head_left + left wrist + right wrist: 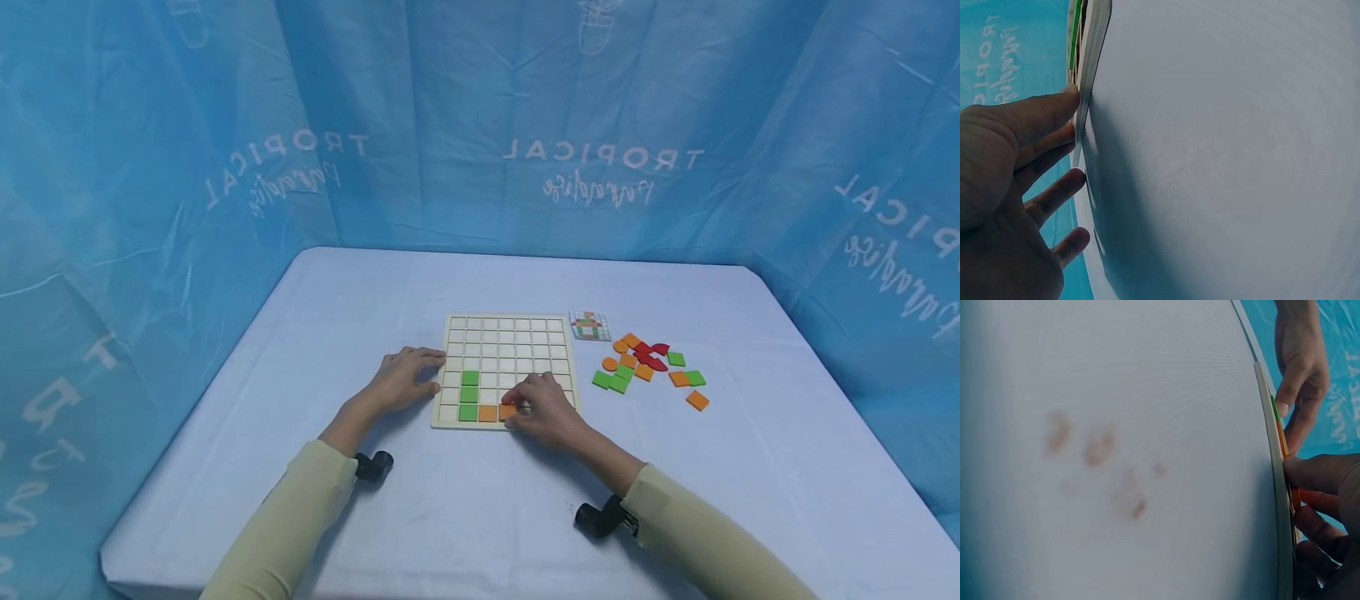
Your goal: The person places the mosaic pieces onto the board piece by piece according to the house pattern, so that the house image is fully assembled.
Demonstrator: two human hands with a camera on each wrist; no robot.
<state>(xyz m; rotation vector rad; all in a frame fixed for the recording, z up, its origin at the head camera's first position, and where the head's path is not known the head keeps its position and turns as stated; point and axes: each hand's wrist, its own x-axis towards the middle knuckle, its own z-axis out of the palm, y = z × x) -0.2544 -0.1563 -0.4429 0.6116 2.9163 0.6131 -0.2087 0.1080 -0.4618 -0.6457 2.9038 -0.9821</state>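
- Two bare hands are at a flat, pale wooden board [489,350] marked out in a square grid, which lies on a surface [337,308] covered in white cloth.
- The right hand [546,408] is over the board's near right part, its grip narrow: thumb and fingertips pinch an orange square tile [507,412] at the board's near row. Whether that tile sits flat in its cell I cannot tell.
- The left hand [401,379] is at the board's left edge, its grip wide and holding nothing; in the left wrist view the thumb touches the edge and the fingers are spread.
- Three green square tiles [468,394] stand in a column near the board's left side, down to the near row.
- One more orange square tile [488,413] lies in the board's near row, between the lowest green one and the pinched one.
- Just beyond the board's far right corner is a small square card [590,326] printed with a coloured grid pattern.
- Right of the board lie loose pieces: red leaf-shaped pieces [657,364], orange round discs [610,364], and more green squares [602,379] and orange squares [697,401], some overlapping.
- Behind the board hangs a blue curtain [465,92] with mirrored white lettering.
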